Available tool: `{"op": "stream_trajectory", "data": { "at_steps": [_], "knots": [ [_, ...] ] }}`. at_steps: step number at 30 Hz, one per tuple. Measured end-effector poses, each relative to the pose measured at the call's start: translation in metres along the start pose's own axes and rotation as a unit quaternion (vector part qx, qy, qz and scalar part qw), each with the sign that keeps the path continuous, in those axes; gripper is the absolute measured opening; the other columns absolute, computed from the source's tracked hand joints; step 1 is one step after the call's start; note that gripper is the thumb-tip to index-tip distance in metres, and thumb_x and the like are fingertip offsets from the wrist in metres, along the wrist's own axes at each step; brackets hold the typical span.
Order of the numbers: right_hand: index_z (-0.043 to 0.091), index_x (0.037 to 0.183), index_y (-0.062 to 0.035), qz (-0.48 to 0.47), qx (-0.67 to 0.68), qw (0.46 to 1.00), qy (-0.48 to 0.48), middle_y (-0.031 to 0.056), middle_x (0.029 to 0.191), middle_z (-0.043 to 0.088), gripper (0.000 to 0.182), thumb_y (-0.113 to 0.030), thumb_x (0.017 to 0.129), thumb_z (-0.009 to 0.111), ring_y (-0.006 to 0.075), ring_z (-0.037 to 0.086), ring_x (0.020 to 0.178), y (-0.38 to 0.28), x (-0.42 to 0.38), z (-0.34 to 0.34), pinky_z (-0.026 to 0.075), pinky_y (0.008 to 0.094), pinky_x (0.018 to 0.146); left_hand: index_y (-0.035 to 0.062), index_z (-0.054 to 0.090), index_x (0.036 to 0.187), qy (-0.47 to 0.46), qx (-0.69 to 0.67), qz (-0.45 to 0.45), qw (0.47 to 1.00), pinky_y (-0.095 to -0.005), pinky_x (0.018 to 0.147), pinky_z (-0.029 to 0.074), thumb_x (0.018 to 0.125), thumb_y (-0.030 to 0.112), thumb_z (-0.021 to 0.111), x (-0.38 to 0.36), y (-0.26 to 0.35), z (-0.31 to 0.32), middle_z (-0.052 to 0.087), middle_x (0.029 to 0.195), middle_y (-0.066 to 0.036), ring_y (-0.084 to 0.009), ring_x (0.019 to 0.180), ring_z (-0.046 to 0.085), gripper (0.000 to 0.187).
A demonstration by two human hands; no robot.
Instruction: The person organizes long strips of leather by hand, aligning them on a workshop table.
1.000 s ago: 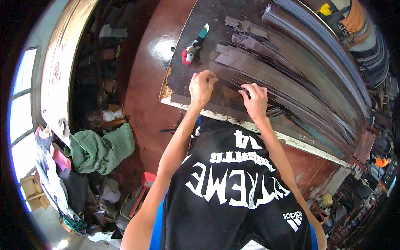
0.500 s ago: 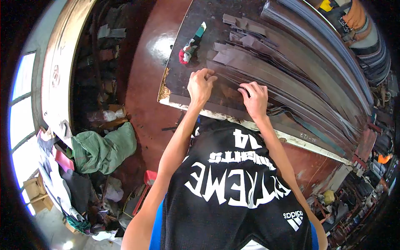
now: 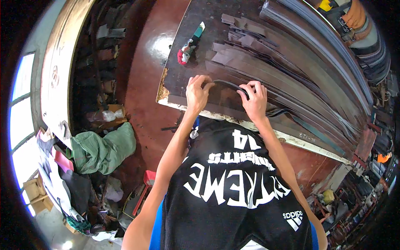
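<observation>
Dark leather strips (image 3: pixel 287 79) lie fanned across your desk (image 3: pixel 196 12), a big heap running from 12 o'clock out toward 3 o'clock. You have 1 strip (image 3: pixel 227 83) lifted at its near end: it arches between your 2 hands just above the near edge of the desk, right in front of you. Your left hand (image 3: pixel 196 92) has its fingers curled closed, pinching one end of that strip; your right hand (image 3: pixel 254 100) is bent the same way, fingertips pressed onto the strip where it curves down into the pile.

By my judgement you are early in the work: only this 1 strip is separated, and the rest of the heap looks unsorted and overlapping. A rag (image 3: pixel 188 45) lies apart at 11 o'clock, untouched. Whether the strip is fully free of its neighbours at the far end I cannot tell.
</observation>
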State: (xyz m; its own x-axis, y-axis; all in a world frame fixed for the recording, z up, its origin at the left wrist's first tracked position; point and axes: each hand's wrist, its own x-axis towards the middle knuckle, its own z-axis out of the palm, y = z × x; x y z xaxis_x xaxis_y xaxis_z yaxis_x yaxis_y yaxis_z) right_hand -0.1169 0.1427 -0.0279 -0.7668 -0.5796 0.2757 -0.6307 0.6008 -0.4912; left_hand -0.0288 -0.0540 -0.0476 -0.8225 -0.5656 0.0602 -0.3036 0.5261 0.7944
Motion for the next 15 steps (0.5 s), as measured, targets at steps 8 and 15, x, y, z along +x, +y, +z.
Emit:
{"op": "stream_trajectory", "data": {
  "at_steps": [8,15],
  "knots": [
    [0.063,0.085,-0.0093,-0.033,0.011,0.999,0.030,0.0030,0.084,0.064,0.016,-0.015,0.077,0.076,0.0246,0.061,0.079,0.014,-0.008,-0.002,0.043,0.0369,0.074,0.0043,0.070,0.086,-0.002,-0.009,0.009,1.000,-0.0366,0.073,0.047,0.074,0.010,0.077,0.001,0.007,0.010,0.068,0.083,-0.009,-0.0259,0.078,0.058,0.015],
    [0.066,0.087,-0.0094,-0.019,-0.001,1.000,0.021,0.0025,0.085,0.065,0.015,-0.015,0.078,0.076,0.0232,0.062,0.078,0.022,-0.007,-0.008,0.044,0.0358,0.072,0.0086,0.073,0.095,0.008,0.003,0.001,1.000,-0.0362,0.074,0.048,0.073,0.012,0.078,0.012,0.018,0.022,0.069,0.080,-0.005,-0.0249,0.078,0.058,0.023]
  ]
}}
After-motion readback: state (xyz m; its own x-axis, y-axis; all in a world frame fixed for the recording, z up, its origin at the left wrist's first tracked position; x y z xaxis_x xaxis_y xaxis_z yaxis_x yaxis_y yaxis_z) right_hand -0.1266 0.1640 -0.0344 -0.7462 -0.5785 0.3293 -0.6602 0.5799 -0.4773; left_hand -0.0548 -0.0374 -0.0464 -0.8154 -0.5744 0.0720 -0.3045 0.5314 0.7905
